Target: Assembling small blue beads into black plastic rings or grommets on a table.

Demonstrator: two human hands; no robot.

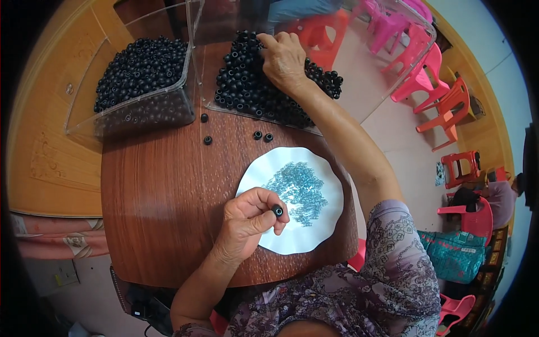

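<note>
My left hand (252, 218) is closed above the near left rim of a white scalloped plate (255, 171). Its thumb and fingers pinch a small round black bead-like piece (277, 210) with a hole facing up. On the plate lies a spread of tiny shiny blue-green pieces (300, 188), too small to name. Beyond it, my right hand (283, 59) reaches over a clear bin with a heap of the same black beads (244, 84). Its fingers are curled at the heap, and whatever is between the fingertips is hidden.
Another clear bin (143, 115) full of black beads stands at the far left. Several loose beads (257, 135) lie on the brown wooden table (151, 196) in front of the bins. Pink and orange plastic chairs (421, 73) and a seated person (499, 199) are off to the right.
</note>
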